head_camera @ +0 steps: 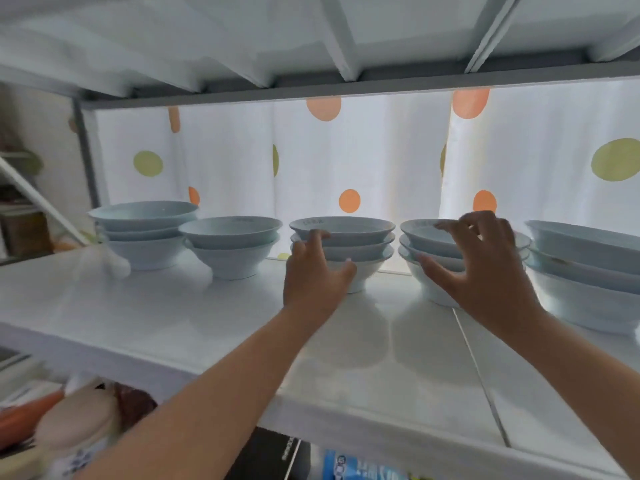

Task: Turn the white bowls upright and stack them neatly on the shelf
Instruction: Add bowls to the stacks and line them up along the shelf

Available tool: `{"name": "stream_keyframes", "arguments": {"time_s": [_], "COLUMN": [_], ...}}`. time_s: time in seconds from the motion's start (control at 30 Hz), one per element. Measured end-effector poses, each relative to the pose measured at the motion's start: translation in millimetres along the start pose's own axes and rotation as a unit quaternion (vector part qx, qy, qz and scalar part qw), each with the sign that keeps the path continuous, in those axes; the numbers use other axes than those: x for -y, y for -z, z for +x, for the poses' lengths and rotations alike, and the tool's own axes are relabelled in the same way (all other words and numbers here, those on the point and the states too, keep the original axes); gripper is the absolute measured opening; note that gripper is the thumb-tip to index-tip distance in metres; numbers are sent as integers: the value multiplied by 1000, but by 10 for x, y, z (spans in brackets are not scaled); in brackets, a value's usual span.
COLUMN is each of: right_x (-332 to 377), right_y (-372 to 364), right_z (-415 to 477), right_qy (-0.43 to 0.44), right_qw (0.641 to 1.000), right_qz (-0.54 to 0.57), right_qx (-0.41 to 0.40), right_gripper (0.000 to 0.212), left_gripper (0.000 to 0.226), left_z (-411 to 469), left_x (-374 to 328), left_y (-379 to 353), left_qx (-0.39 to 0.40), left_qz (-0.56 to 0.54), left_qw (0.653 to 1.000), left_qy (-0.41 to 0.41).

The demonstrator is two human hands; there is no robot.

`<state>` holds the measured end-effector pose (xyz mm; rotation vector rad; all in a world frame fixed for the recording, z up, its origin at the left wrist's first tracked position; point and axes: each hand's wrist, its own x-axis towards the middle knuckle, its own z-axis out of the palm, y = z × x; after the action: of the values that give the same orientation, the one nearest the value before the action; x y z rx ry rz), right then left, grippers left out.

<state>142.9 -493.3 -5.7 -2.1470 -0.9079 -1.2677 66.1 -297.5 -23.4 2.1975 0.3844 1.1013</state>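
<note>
Several stacks of upright white bowls stand in a row on the white shelf (173, 317). My left hand (313, 275) clasps the left side of the middle stack (360, 237), thumb at the top rim, fingers around the lowest bowl. My right hand (485, 261) rests on the neighbouring stack (420, 237), fingers spread over the top rim and thumb against its lower bowls. Other stacks stand at far left (145, 230), left of centre (230, 244) and far right (588, 271).
A white curtain with orange and green dots (346, 161) hangs behind the bowls. The upper shelf's grey frame (346, 84) runs overhead. A crumpled white cloth (104, 261) lies at the left. Packets and a dark box sit below the shelf edge.
</note>
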Motion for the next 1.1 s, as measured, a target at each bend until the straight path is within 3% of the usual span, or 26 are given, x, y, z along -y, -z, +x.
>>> {"name": "stream_keyframes", "arguments": {"time_s": [0.1,0.17,0.27,0.37,0.47,0.6,0.77,1.1], "right_x": [691,1121,1721,2222,2555,2688,2702,2537], "right_y": [-187,-379,-777,-1309,-1730,-2107,-2221,-2180], "right_z": [120,230,422,630,860,908,904,911], "right_qy": [14,31,16,52,23,-56,-70,-105], "right_qw": [995,991,983,976,968,946,954,956], "right_qz": [79,95,137,58,13,3,-18,-9], "right_qx": [54,86,124,204,248,319,291,275], "right_gripper": [44,45,45,54,60,57,35,30], "left_gripper": [46,50,55,59,53,39,28,32], "left_z": [290,553,951,1233,1404,1584,1717,1787], "left_x": [417,751,1324,1807,2108,2362,2476,2418], "left_y": [583,946,1397,1598,1599,1557,1510,1316], "left_qx": [-72,-76,1,127,185,199,183,208], "left_qz": [32,84,156,220,262,212,179,162], "left_qw": [997,994,988,967,944,946,950,941], "left_qy": [-16,3,16,-27,-82,-141,-182,-211]}}
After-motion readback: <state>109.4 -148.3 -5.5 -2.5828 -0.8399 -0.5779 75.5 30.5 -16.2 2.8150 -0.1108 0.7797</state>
